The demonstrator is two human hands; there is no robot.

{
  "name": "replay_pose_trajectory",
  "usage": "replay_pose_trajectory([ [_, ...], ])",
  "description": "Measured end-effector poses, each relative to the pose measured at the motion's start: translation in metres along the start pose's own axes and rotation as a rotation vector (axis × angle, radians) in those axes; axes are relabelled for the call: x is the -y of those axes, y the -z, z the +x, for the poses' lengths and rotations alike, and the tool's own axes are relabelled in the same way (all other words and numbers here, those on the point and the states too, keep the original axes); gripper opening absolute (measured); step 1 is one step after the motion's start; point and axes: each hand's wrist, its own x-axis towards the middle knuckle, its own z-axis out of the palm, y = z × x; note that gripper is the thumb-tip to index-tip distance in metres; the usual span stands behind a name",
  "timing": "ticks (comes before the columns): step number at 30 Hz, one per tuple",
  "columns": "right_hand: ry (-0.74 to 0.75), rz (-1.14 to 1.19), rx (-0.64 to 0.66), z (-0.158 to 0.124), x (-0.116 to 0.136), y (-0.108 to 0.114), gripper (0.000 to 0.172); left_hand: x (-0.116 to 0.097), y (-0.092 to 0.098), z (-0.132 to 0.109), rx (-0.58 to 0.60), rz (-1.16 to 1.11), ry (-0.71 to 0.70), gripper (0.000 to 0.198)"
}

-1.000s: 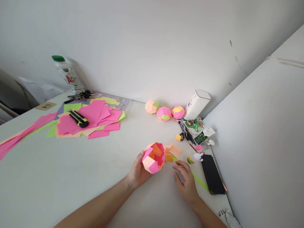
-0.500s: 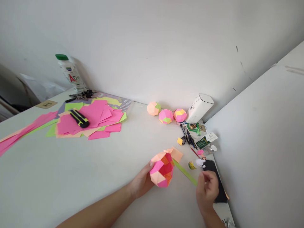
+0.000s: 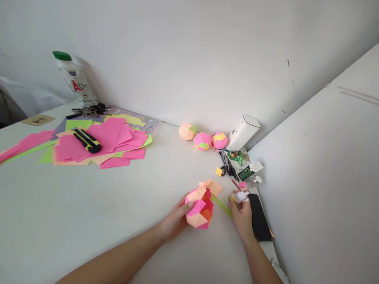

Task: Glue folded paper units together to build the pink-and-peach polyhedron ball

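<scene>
My left hand (image 3: 177,219) grips an unfinished-looking paper ball (image 3: 196,208) of pink and peach facets, thumb on its near side. The ball's hollow opening faces right and shows an orange and red inside. On the right, my right hand (image 3: 243,216) has its fingers around a small glue bottle (image 3: 237,197) with a white cap and a yellow label, which lies tilted by the table's edge. Between the hands runs a green paper strip (image 3: 222,206), partly hidden behind the right hand. Peach paper pieces (image 3: 214,187) lie just behind the ball.
Three finished paper balls (image 3: 202,141) sit along the wall beside a white box-like device (image 3: 243,133). Scissors (image 3: 224,169), pens and a jar (image 3: 255,181) crowd the right corner, with a black phone (image 3: 259,217) nearer. A cutter (image 3: 87,140) rests on coloured paper (image 3: 115,136) at left; a bottle (image 3: 76,81) stands behind.
My right hand has moved forward and left from beside the phone and closed around the glue bottle. The left hand still holds the paper ball, and the view has shifted slightly.
</scene>
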Motion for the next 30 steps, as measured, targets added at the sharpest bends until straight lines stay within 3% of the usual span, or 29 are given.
replay_pose_trajectory([
  [3, 0.047, -0.002, 0.035, -0.002, 0.005, 0.004, 0.042, -0.002, -0.003, 0.0, -0.003, 0.003, 0.008, 0.051],
  [8, 0.199, 0.098, 0.144, -0.008, 0.027, 0.02, 0.056, -0.006, -0.009, 0.001, -0.017, 0.001, -0.005, 0.057],
  [11, 0.221, 0.182, 0.179, -0.006, 0.045, 0.036, 0.043, -0.007, -0.009, 0.001, -0.06, 0.015, -0.032, 0.058],
  [16, 0.327, 0.057, 0.303, 0.002, 0.093, 0.056, 0.03, -0.008, -0.008, 0.001, -0.121, 0.061, -0.113, 0.057],
  [18, 0.33, 0.026, 0.355, 0.002, 0.114, 0.054, 0.028, -0.007, -0.007, 0.002, -0.144, 0.066, -0.132, 0.057],
  [22, 0.412, -0.118, 0.267, -0.004, 0.14, 0.037, 0.025, -0.005, -0.006, 0.004, -0.174, 0.059, -0.144, 0.057],
  [30, 0.483, -0.176, 0.299, -0.003, 0.139, 0.02, 0.021, -0.009, -0.01, 0.003, -0.173, 0.066, -0.137, 0.059],
])
